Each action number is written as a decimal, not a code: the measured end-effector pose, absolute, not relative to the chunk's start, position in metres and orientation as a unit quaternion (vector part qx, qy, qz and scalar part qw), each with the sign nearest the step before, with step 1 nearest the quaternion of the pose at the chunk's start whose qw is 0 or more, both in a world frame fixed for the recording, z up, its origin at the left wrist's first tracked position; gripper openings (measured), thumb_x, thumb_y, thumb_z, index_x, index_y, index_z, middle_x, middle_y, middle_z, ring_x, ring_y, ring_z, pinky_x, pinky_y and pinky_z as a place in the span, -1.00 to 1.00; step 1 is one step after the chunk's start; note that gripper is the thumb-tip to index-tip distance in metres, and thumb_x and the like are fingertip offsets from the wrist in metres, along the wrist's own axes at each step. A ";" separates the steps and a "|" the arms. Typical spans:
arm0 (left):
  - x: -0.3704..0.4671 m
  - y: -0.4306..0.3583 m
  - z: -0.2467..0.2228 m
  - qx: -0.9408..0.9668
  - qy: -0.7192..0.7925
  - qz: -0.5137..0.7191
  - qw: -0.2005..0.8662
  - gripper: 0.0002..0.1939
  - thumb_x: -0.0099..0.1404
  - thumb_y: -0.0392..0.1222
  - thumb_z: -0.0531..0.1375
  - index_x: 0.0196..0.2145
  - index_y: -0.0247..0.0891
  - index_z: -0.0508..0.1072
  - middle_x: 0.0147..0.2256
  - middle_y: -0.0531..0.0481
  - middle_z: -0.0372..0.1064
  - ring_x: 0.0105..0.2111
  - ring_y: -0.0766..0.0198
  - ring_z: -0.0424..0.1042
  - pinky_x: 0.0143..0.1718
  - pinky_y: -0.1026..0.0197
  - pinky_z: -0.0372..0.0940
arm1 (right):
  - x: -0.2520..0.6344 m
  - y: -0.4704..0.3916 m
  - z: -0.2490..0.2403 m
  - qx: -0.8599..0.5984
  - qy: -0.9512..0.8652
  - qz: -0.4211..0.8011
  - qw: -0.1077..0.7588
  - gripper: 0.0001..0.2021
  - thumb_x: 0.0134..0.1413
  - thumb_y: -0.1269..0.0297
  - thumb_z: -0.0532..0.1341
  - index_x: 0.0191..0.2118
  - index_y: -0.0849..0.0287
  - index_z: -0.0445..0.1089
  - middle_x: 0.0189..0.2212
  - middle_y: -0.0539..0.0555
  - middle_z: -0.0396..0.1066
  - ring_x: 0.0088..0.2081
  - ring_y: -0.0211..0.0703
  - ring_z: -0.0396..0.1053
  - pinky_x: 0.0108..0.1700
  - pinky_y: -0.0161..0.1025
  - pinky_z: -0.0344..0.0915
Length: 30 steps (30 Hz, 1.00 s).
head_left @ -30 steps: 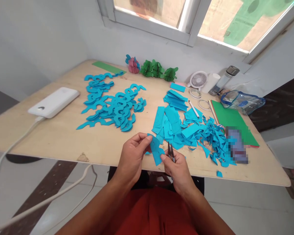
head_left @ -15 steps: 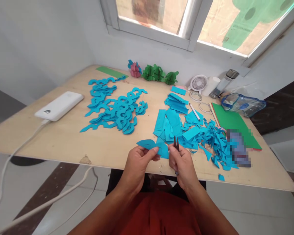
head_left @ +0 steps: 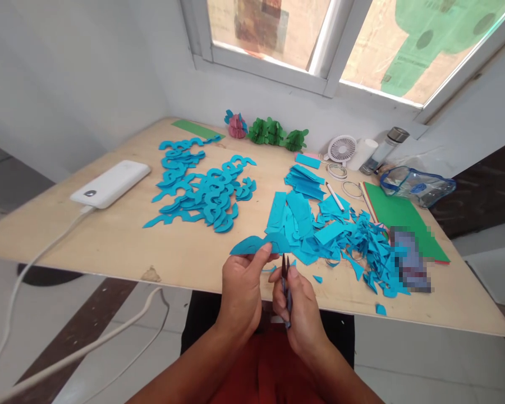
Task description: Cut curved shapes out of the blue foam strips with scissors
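Between the thumb and fingers of my left hand [head_left: 244,289] is a blue paper piece [head_left: 247,246] with a rounded, wavy upper edge and a curved line on it. My right hand [head_left: 301,300] is closed round small dark-bladed scissors [head_left: 285,280], their tips pointing up just below the paper's right end. The blades are slightly apart. Behind the hands lies a pile of blue paper strips and scraps [head_left: 299,219]. To the left, many wavy blue paper cut-outs [head_left: 214,193] overlap on the table.
On the wooden table [head_left: 185,252], a white power bank [head_left: 110,184] with a cable sits left. Folded green paper shapes [head_left: 274,132] stand at the back. A small fan [head_left: 342,149], a bottle [head_left: 384,150], a clear pouch [head_left: 421,185] and green sheets [head_left: 398,216] are at right.
My right hand and scissors have moved left and down. The paper's right end now has a rounded outline, and small blue scraps lie on the table near my hands. The view has shifted slightly.
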<state>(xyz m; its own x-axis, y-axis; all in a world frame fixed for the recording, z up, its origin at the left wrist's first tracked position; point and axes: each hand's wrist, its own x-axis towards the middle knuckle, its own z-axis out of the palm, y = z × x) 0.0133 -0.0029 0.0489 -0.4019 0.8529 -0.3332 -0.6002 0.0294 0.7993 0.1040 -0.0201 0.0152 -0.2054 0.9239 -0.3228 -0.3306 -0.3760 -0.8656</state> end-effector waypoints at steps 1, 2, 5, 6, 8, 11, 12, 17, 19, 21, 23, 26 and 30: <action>0.015 -0.004 0.049 0.131 0.479 0.685 0.532 -0.87 -0.02 -0.23 0.35 -0.58 -0.29 0.47 -0.59 0.09 0.40 -0.51 0.32 0.40 -0.35 0.26 0.34 | 0.102 -0.021 0.016 -0.444 -0.337 0.702 0.444 -0.54 0.06 -0.18 0.13 -0.42 0.20 0.33 -0.75 -0.16 0.05 -0.71 -0.39 -0.16 -0.69 -0.40 -0.26; 0.016 -0.005 0.050 0.132 0.477 0.684 0.536 -0.87 -0.01 -0.23 0.34 -0.59 -0.30 0.47 -0.59 0.08 0.40 -0.52 0.32 0.39 -0.36 0.26 0.34 | 0.101 -0.021 0.016 -0.445 -0.339 0.702 0.441 -0.54 0.05 -0.19 0.13 -0.42 0.20 0.33 -0.75 -0.17 0.05 -0.71 -0.39 -0.15 -0.69 -0.40 -0.26; 0.019 -0.007 0.052 0.132 0.465 0.678 0.553 -0.83 0.01 -0.22 0.34 -0.60 -0.32 0.45 -0.60 0.06 0.41 -0.55 0.31 0.39 -0.43 0.27 0.32 | 0.099 -0.020 0.019 -0.448 -0.353 0.691 0.444 -0.52 0.04 -0.20 0.13 -0.49 0.19 0.28 -0.76 -0.16 0.06 -0.72 -0.40 -0.14 -0.69 -0.39 -0.25; 0.019 -0.008 0.053 0.130 0.460 0.677 0.560 -0.83 0.02 -0.21 0.34 -0.60 -0.32 0.45 -0.59 0.05 0.41 -0.55 0.31 0.39 -0.45 0.27 0.32 | 0.099 -0.020 0.019 -0.449 -0.361 0.686 0.445 -0.51 0.04 -0.21 0.12 -0.54 0.18 0.24 -0.77 -0.15 0.06 -0.72 -0.40 -0.13 -0.69 -0.38 -0.24; 0.021 -0.009 0.056 0.124 0.449 0.679 0.568 -0.84 0.02 -0.22 0.34 -0.59 -0.32 0.45 -0.58 0.05 0.42 -0.54 0.30 0.41 -0.46 0.26 0.32 | 0.099 -0.018 0.020 -0.450 -0.376 0.677 0.445 -0.47 0.06 -0.21 0.10 -0.63 0.16 0.16 -0.78 -0.14 0.05 -0.73 -0.40 -0.12 -0.70 -0.37 -0.23; 0.021 -0.010 0.057 0.120 0.442 0.683 0.570 -0.86 0.02 -0.24 0.34 -0.58 -0.31 0.47 -0.60 0.07 0.41 -0.53 0.31 0.41 -0.43 0.27 0.34 | 0.099 -0.017 0.022 -0.457 -0.383 0.666 0.449 -0.46 0.06 -0.22 0.09 -0.65 0.15 0.13 -0.79 -0.14 0.02 -0.74 -0.41 -0.13 -0.70 -0.37 -0.23; 0.022 -0.009 0.058 0.120 0.441 0.684 0.569 -0.87 0.01 -0.25 0.34 -0.58 -0.31 0.47 -0.60 0.07 0.41 -0.53 0.31 0.41 -0.42 0.27 0.34 | 0.099 -0.016 0.022 -0.459 -0.382 0.663 0.451 -0.47 0.06 -0.22 0.09 -0.64 0.15 0.15 -0.79 -0.15 0.02 -0.74 -0.40 -0.13 -0.71 -0.37 -0.23; 0.022 -0.008 0.056 0.119 0.442 0.690 0.561 -0.86 -0.01 -0.25 0.34 -0.58 -0.30 0.44 -0.57 0.07 0.40 -0.52 0.33 0.37 -0.45 0.29 0.31 | 0.099 -0.015 0.022 -0.455 -0.385 0.660 0.458 -0.52 0.08 -0.18 0.10 -0.56 0.16 0.21 -0.79 -0.16 0.04 -0.74 -0.40 -0.14 -0.71 -0.37 -0.22; 0.022 -0.008 0.055 0.125 0.444 0.690 0.558 -0.84 -0.01 -0.25 0.34 -0.60 -0.30 0.41 -0.58 0.08 0.37 -0.54 0.35 0.34 -0.48 0.30 0.27 | 0.099 -0.015 0.021 -0.452 -0.387 0.659 0.460 -0.53 0.10 -0.16 0.10 -0.54 0.16 0.22 -0.78 -0.17 0.04 -0.74 -0.40 -0.14 -0.71 -0.38 -0.22; 0.022 -0.008 0.055 0.135 0.444 0.689 0.556 -0.82 0.01 -0.25 0.33 -0.61 -0.30 0.39 -0.60 0.09 0.34 -0.55 0.36 0.32 -0.51 0.31 0.24 | 0.099 -0.015 0.021 -0.451 -0.387 0.658 0.462 -0.55 0.11 -0.15 0.10 -0.51 0.17 0.25 -0.78 -0.17 0.04 -0.73 -0.40 -0.15 -0.71 -0.38 -0.23; 0.022 -0.009 0.055 0.144 0.445 0.688 0.555 -0.81 0.02 -0.24 0.32 -0.62 -0.30 0.38 -0.61 0.09 0.32 -0.55 0.36 0.30 -0.53 0.31 0.20 | 0.099 -0.015 0.021 -0.451 -0.388 0.658 0.462 -0.55 0.11 -0.16 0.10 -0.49 0.18 0.26 -0.78 -0.17 0.04 -0.73 -0.40 -0.15 -0.71 -0.38 -0.23; 0.021 -0.009 0.055 0.148 0.445 0.688 0.554 -0.80 0.03 -0.24 0.32 -0.62 -0.29 0.38 -0.61 0.09 0.31 -0.56 0.36 0.28 -0.54 0.31 0.17 | 0.099 -0.015 0.022 -0.453 -0.392 0.655 0.462 -0.53 0.10 -0.16 0.10 -0.52 0.18 0.24 -0.79 -0.16 0.04 -0.73 -0.40 -0.14 -0.71 -0.38 -0.23; 0.020 -0.010 0.055 0.153 0.442 0.687 0.556 -0.81 0.04 -0.25 0.31 -0.62 -0.29 0.38 -0.61 0.10 0.29 -0.59 0.39 0.22 -0.55 0.31 0.16 | 0.100 -0.015 0.022 -0.457 -0.395 0.653 0.457 -0.54 0.12 -0.15 0.09 -0.53 0.17 0.23 -0.79 -0.17 0.03 -0.74 -0.41 -0.14 -0.71 -0.38 -0.23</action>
